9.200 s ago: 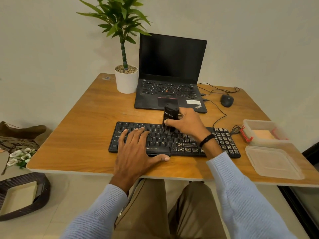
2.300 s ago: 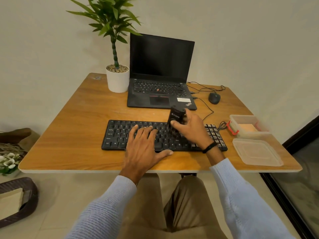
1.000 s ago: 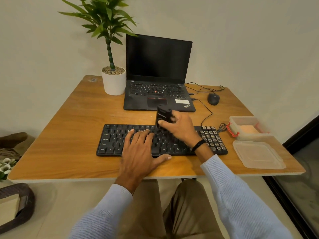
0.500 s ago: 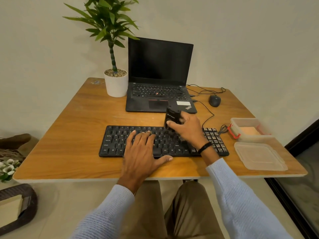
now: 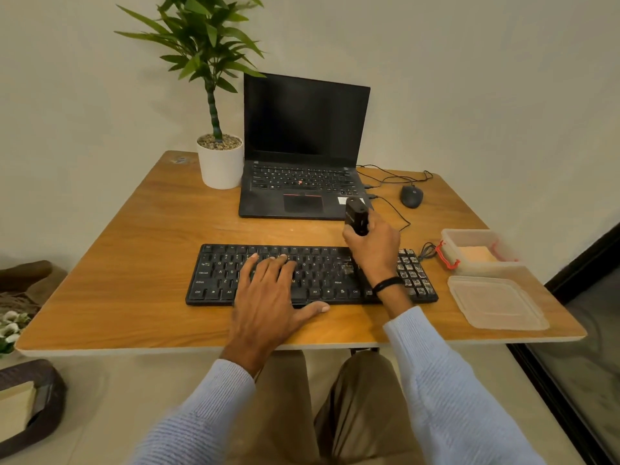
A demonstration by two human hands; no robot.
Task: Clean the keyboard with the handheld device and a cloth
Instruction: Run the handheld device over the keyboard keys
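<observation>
A black keyboard [image 5: 218,276] lies across the front of the wooden table [image 5: 134,250]. My left hand [image 5: 268,297] rests flat on its middle keys, fingers spread, thumb over the front edge. My right hand [image 5: 375,246] grips a small black handheld device [image 5: 356,215] upright above the keyboard's right part, near the back edge; the device's lower end is hidden by my fingers. An orange cloth [image 5: 476,254] lies inside an open clear plastic box [image 5: 451,234] at the right.
An open black laptop [image 5: 302,156] stands behind the keyboard, with a potted plant [image 5: 219,162] at its left and a black mouse [image 5: 411,195] with cables at its right. The box's clear lid [image 5: 496,302] lies near the table's front right corner.
My right hand with the device has shifted right along the keyboard's back rows over the last second. My left hand stays pressed on the keys.
</observation>
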